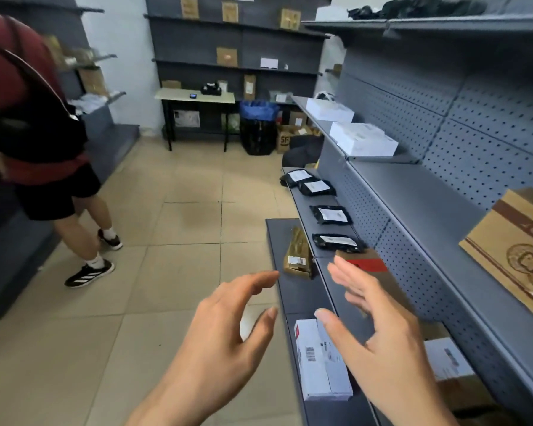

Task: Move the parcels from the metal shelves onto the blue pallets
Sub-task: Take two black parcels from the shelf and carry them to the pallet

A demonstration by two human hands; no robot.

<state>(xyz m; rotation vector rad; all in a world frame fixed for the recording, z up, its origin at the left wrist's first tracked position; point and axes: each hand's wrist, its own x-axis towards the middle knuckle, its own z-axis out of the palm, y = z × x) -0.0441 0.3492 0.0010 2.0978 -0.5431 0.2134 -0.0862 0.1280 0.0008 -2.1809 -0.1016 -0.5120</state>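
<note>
**Grey metal shelves full of parcels, both hands empty**

Grey metal shelves [428, 192] with a perforated back run along the right side, and the parcels lie on them in tiers. Both hands reach toward the lower tiers. The left hand [225, 330] is spread, fingers loosely bent, and holds nothing. The right hand [379, 333] is also spread and empty, palm turned toward the left one.

A white box [320, 361] with a barcode label lies on a low shelf between the two hands in the picture, just under the right thumb. A brown box with a red patch [370, 265] sits behind the right hand's fingers, partly hidden by them; whether the fingers touch it cannot be told. Past it, four black parcels [330, 215] with white labels lie in a row on the same tier. A brown parcel [297, 256] stands tilted on the lowest shelf, beside that row.

One tier up are two white flat boxes [363, 139] and, near the right edge, a printed cardboard box [511, 250].

At the left a person [43, 149] in a red top and black shorts stands on the tiled floor [166, 241]. At the back are a pale surface [194, 95] on dark legs and a black bin [257, 127] with a blue liner.
</note>
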